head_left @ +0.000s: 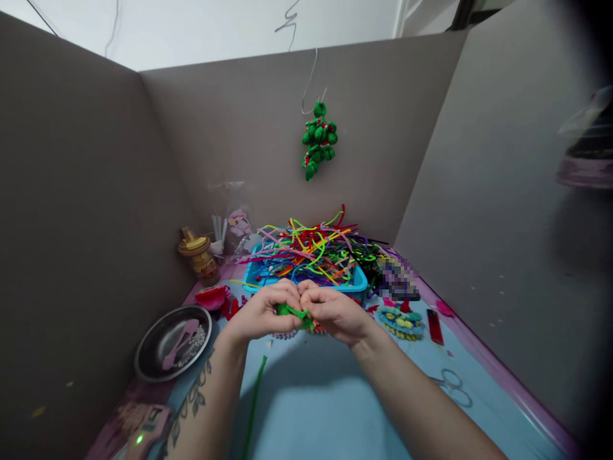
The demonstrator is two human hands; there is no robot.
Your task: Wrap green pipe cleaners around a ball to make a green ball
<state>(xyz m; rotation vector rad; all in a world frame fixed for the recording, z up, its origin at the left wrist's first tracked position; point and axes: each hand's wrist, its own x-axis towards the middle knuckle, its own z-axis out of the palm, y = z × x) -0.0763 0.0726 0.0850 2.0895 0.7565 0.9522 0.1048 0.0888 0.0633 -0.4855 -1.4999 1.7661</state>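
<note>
My left hand [272,311] and my right hand [332,313] meet over the middle of the table, in front of the blue basket. Both are closed on a small bundle of green pipe cleaner [292,312], with the fingertips pressed together around it. Much of the bundle is hidden by my fingers. A single straight green pipe cleaner [256,399] lies on the table below my left hand. Behind my hands, a blue basket [363,281] is heaped with pipe cleaners [306,246] of many colours.
At left stand a metal bowl [143,358] with white beads and a pink tool, and a brown cup [198,255]. To the right lie scissors [454,386], a red strip [435,327] and a coiled piece [401,322]. A green ornament [319,139] hangs on the grey partition [230,128].
</note>
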